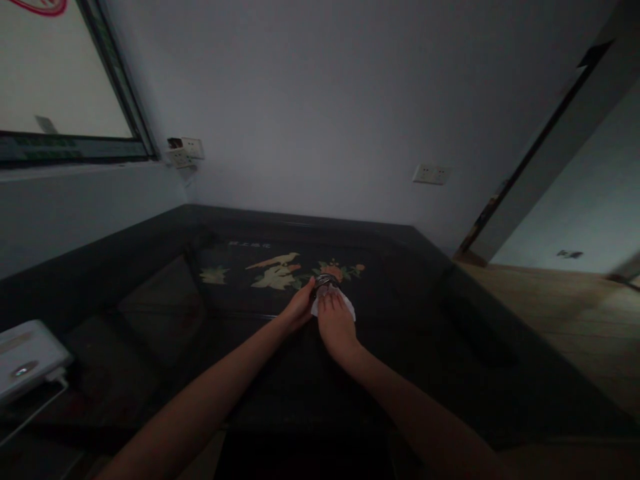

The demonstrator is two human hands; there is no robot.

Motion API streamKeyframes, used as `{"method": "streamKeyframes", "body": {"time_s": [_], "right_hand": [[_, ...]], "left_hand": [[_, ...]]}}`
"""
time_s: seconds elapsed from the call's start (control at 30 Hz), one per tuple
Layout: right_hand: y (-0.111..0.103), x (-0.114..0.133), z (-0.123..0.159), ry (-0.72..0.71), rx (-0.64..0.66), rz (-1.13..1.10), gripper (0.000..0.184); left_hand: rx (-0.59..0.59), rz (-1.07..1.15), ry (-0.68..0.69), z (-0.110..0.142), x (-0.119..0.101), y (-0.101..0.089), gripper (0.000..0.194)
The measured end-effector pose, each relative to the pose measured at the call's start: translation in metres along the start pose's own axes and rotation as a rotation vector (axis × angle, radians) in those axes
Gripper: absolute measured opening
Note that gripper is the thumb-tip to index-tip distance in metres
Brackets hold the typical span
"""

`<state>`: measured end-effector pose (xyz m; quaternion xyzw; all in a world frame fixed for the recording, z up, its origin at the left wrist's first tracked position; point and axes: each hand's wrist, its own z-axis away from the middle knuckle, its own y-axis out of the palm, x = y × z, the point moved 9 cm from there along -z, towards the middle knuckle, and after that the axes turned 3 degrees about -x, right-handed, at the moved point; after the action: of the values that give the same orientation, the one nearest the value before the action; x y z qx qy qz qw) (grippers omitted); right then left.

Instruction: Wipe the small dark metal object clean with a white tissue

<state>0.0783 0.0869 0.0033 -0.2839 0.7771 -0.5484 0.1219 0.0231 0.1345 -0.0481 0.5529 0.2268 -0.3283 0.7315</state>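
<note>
Midway between the left and right edges of the surface (400, 283), the left hand (301, 305) grips a dark object (327, 279); the right hand (337, 327) presses a white tissue (349, 307) against it with its fingers. Handling seems under way; what remains cannot be told.

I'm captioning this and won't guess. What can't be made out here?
All in the head view:
Dark shiny object at the left hand: shape partly hidden by right hand and crumpled white sheet.
White rounded-corner box: cut off by the left edge.
Curved red mark: cut off by the top edge.
</note>
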Motion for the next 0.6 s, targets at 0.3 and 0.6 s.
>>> {"method": "streamKeyframes", "body": {"time_s": [0.3, 0.6], "right_hand": [[-0.008, -0.001, -0.001, -0.003, 0.024, 0.035, 0.047], [-0.002, -0.025, -0.011, 0.109, 0.031, -0.651, 0.032]], "left_hand": [[0.014, -0.007, 0.026, 0.005, -0.003, 0.006, 0.036], [-0.019, -0.003, 0.074, 0.001, -0.006, -0.003, 0.036]]}}
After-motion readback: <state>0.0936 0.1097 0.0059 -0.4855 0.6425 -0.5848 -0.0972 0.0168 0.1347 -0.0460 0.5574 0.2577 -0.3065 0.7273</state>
